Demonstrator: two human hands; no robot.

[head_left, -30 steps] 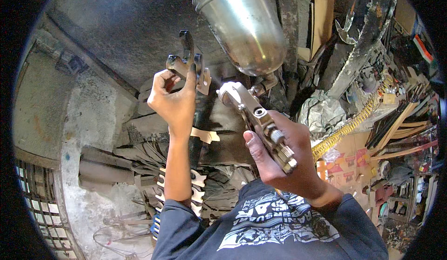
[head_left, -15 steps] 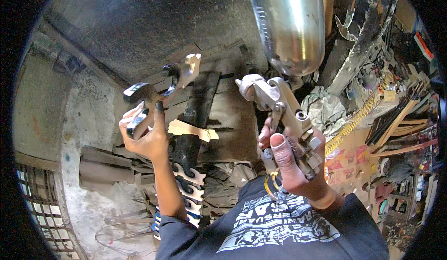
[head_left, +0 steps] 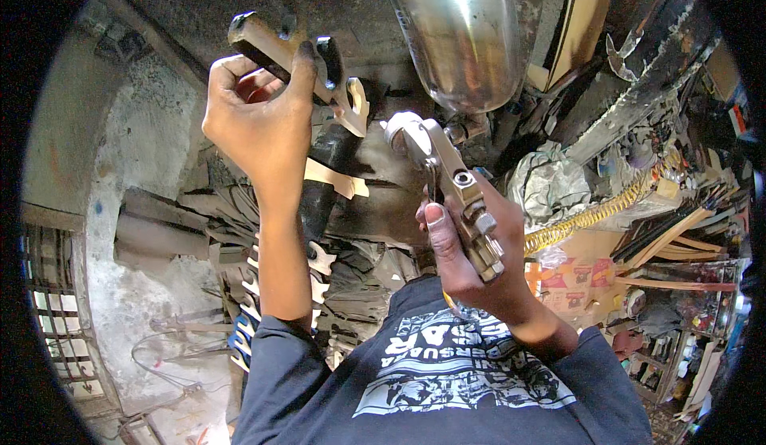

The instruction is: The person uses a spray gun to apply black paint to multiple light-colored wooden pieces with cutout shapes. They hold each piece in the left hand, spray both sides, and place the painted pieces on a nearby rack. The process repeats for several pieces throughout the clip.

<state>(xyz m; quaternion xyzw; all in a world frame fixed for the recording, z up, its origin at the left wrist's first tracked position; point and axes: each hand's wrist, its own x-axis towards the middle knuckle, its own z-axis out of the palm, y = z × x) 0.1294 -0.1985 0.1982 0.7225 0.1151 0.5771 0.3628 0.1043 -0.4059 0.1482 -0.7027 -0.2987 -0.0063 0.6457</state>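
Observation:
My left hand (head_left: 259,122) is raised at the upper left, its fingers and thumb pinching a wooden piece with curved, hooked ends (head_left: 275,46). That piece is partly black and partly bare pale wood. In my right hand (head_left: 487,257) is a metal spray gun (head_left: 456,175), with my fingers wrapped around its handle and my thumb along its side. A shiny metal paint cup (head_left: 459,38) sits on the gun. The gun's nozzle end points up and left, toward the wooden piece but apart from it. My right fingers are partly hidden behind the gun.
A pale wooden piece (head_left: 339,180) lies on a dark board just behind my left forearm. Several notched pieces (head_left: 319,273) are lined up below it. A yellow coiled hose (head_left: 582,226) runs off to the right, near crumpled plastic (head_left: 550,180) and stacked wood strips (head_left: 678,242).
My left hand has risen with the wooden piece, which is now turned to a different angle. The spray gun has shifted left and slightly up in the view, which has itself moved somewhat.

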